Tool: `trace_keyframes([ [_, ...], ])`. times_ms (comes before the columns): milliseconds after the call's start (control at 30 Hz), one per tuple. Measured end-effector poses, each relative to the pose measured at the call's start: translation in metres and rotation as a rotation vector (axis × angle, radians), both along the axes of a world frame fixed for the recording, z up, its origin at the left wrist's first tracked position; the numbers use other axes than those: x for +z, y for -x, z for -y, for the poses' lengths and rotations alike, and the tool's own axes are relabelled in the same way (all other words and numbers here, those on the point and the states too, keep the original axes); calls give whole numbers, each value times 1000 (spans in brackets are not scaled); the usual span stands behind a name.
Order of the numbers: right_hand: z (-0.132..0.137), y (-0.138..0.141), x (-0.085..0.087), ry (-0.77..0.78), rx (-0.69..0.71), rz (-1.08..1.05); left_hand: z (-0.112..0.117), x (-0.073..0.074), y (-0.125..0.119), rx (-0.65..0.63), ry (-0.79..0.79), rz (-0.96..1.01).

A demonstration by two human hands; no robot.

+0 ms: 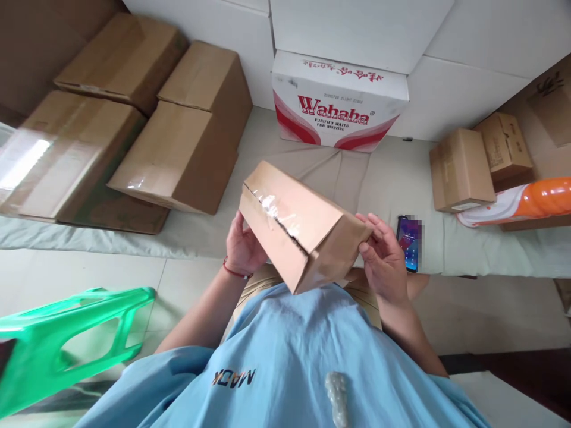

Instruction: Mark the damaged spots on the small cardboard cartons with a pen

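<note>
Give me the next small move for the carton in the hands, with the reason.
I'd probably level the carton first, keeping both hands on it: it sits tilted between the left hand and the right hand, and its seam, with shiny tape over it, slants and shows a dark gap worth checking.

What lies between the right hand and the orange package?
In the head view, a phone lies on the cloth between the right hand and the orange package.
</note>
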State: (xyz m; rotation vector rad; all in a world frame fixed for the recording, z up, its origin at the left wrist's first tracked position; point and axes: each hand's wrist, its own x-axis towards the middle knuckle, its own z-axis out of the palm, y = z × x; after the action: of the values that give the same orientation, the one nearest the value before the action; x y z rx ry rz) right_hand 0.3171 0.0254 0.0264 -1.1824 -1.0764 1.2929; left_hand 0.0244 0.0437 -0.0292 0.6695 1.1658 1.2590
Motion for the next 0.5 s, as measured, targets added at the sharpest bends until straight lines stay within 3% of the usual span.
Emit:
trace_keyframes([
  [133, -12, -5, -14, 130, -93, -99, -8, 5, -3, -19, 2, 192],
  [367, -15, -11, -24, 159, -112, -174, -1, -20, -14, 181, 52, 306],
  [500, -15, -19, -34, 268, -169, -205, 1, -11, -24, 238, -18, 289],
])
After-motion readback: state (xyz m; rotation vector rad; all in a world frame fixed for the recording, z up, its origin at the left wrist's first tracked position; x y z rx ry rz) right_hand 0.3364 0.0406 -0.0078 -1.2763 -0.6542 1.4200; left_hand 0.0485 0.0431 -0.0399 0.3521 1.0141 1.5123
